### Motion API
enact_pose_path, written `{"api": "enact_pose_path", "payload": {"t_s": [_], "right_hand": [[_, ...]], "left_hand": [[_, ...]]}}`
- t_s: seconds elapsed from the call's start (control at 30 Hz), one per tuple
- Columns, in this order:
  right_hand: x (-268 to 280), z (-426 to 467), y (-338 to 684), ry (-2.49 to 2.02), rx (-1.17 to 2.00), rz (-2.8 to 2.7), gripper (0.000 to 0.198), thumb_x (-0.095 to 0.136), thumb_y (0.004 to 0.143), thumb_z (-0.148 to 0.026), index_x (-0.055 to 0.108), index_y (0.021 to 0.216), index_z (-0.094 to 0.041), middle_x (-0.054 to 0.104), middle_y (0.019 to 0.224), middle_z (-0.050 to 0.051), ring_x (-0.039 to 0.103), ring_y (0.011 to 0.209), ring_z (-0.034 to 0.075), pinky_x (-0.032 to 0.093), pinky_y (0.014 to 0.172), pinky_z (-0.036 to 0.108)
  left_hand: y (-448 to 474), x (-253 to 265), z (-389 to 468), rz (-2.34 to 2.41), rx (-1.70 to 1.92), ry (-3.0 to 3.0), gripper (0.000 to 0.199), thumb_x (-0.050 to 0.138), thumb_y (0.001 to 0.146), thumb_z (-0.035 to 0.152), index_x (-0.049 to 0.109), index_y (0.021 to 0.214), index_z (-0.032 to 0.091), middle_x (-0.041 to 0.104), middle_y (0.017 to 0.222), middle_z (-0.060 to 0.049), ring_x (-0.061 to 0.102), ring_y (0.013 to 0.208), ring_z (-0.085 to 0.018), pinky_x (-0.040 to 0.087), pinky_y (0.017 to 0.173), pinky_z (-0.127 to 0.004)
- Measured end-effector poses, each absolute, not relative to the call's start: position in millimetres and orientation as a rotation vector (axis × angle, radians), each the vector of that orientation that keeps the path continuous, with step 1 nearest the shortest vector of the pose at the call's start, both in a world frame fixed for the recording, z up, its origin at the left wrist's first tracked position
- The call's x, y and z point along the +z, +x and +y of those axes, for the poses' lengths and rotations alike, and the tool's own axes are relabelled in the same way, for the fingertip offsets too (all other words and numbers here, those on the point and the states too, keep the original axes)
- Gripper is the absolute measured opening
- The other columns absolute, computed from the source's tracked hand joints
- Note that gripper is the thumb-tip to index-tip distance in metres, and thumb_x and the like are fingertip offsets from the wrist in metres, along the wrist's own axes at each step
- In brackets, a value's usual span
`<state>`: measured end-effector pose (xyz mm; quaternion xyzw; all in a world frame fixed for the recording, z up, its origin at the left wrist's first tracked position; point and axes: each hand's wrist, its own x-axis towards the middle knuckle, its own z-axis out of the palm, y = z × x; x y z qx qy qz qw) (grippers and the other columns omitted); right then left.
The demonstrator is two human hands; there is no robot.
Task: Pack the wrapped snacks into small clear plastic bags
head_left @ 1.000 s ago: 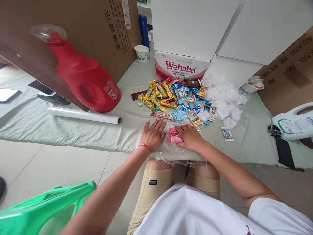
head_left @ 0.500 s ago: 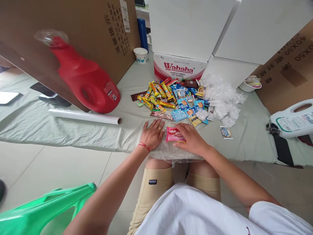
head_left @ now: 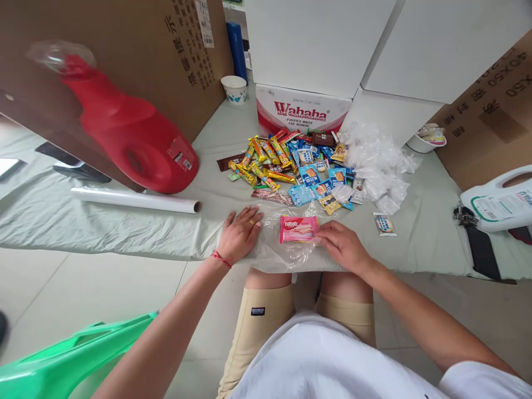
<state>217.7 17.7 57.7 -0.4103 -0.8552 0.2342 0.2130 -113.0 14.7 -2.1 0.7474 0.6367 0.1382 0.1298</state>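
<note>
A pink nabati wafer packet point(head_left: 298, 229) lies flat on a sheet of clear plastic film point(head_left: 272, 252) at the table's front edge. My right hand point(head_left: 343, 246) is at the packet's right end, fingers drawn together and closed on its edge. To the left of the packet, my left hand point(head_left: 241, 235) rests palm down, open, with its fingertips at the film's left side. Just behind the film is a heap of wrapped snacks: yellow-wrapped bars point(head_left: 272, 152), blue biscuit packets point(head_left: 310, 174) and a brown-pink bar point(head_left: 272, 196).
Crumpled clear plastic point(head_left: 374, 152) is piled right of the snacks, with a single biscuit packet point(head_left: 384, 224) in front. A white roll point(head_left: 137, 200) and red jug point(head_left: 137, 136) stand left. A Wahaha box point(head_left: 303, 111), paper cup point(head_left: 235, 90) and white bottle point(head_left: 499, 202) are around.
My right hand has slid from over the packet to its right end, uncovering the label. My left hand has moved left, away from the packet, and the film around it shows more.
</note>
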Motion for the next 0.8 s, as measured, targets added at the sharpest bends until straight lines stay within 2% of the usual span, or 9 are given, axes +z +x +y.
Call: {"api": "enact_pose_path", "payload": {"t_s": [0.1,0.2,0.27,0.33,0.4,0.47,0.53,0.6,0.8], "right_hand": [[70.3,60.8,209.4,-1.204,0.745,-2.323,0.027,0.049,0.1,-0.027,0.076,0.1,-0.02,0.074,0.094,0.008,0.067,0.087,0.02,0.05,0.081,0.032],[65.0,90.7,206.1,-1.336,0.843,-2.288,0.023,0.052,0.094,-0.026,0.072,0.088,-0.016,0.071,0.08,0.004,0.061,0.073,0.017,0.042,0.069,0.027],[56.8,101.0,205.2,-1.423,0.901,-2.284,0.022,0.052,0.091,-0.026,0.07,0.082,-0.016,0.066,0.071,0.001,0.056,0.066,0.015,0.036,0.062,0.024],[49.5,105.0,204.2,-1.456,0.901,-2.296,0.022,0.051,0.089,-0.026,0.068,0.079,-0.016,0.064,0.068,0.0,0.053,0.064,0.014,0.033,0.06,0.024],[45.4,105.3,202.9,-1.456,0.878,-2.309,0.021,0.051,0.088,-0.026,0.068,0.079,-0.017,0.064,0.07,0.0,0.052,0.064,0.014,0.032,0.06,0.024],[44.9,104.4,201.2,-1.47,0.858,-2.316,0.021,0.052,0.088,-0.025,0.069,0.08,-0.017,0.064,0.071,0.0,0.053,0.065,0.014,0.032,0.061,0.024],[47.0,104.1,199.9,-1.495,0.825,-2.335,0.02,0.052,0.088,-0.024,0.069,0.082,-0.017,0.065,0.073,0.001,0.054,0.066,0.014,0.034,0.062,0.024],[50.4,105.4,199.3,-1.496,0.76,-2.373,0.02,0.053,0.089,-0.023,0.071,0.085,-0.017,0.067,0.079,0.003,0.058,0.071,0.015,0.038,0.066,0.025],[56.3,118.4,198.2,-1.178,0.675,-2.574,0.015,0.058,0.09,-0.022,0.072,0.093,-0.017,0.068,0.115,0.01,0.065,0.101,0.02,0.048,0.092,0.031]], "left_hand": [[-126.4,-1.0,23.3,1.772,0.369,2.128,0.055,0.026,0.104,0.04,0.062,0.143,0.026,0.051,0.161,-0.006,0.038,0.155,-0.026,0.026,0.128,-0.058],[-139.1,4.5,21.4,1.674,0.367,2.172,0.054,0.039,0.094,0.032,0.065,0.14,0.022,0.05,0.162,-0.008,0.036,0.156,-0.028,0.029,0.127,-0.057],[-139.8,11.6,9.8,1.641,0.463,2.225,0.055,0.047,0.084,0.028,0.067,0.134,0.021,0.048,0.163,-0.009,0.032,0.158,-0.029,0.031,0.126,-0.055],[-130.2,19.0,-8.1,1.633,0.622,2.274,0.056,0.05,0.08,0.03,0.067,0.133,0.023,0.047,0.163,-0.009,0.029,0.159,-0.029,0.031,0.127,-0.054],[-110.9,23.0,-26.1,1.615,0.742,2.338,0.057,0.051,0.084,0.036,0.061,0.138,0.022,0.048,0.162,-0.011,0.029,0.159,-0.03,0.025,0.129,-0.057],[-87.5,21.5,-37.8,1.585,0.748,2.426,0.064,0.056,0.088,0.05,0.055,0.146,0.022,0.052,0.159,-0.014,0.031,0.158,-0.034,0.014,0.13,-0.061],[-66.8,15.3,-40.0,1.581,0.668,2.478,0.078,0.063,0.086,0.065,0.052,0.151,0.024,0.055,0.156,-0.015,0.029,0.158,-0.037,0.002,0.13,-0.065],[-53.3,8.2,-35.0,1.598,0.577,2.497,0.084,0.068,0.082,0.071,0.051,0.154,0.03,0.053,0.158,-0.013,0.025,0.159,-0.04,-0.007,0.127,-0.067],[-44.2,5.5,-21.0,1.575,0.518,2.615,0.061,0.065,0.091,0.06,0.056,0.149,0.044,0.037,0.169,-0.007,0.018,0.161,-0.04,-0.01,0.125,-0.07]]}}
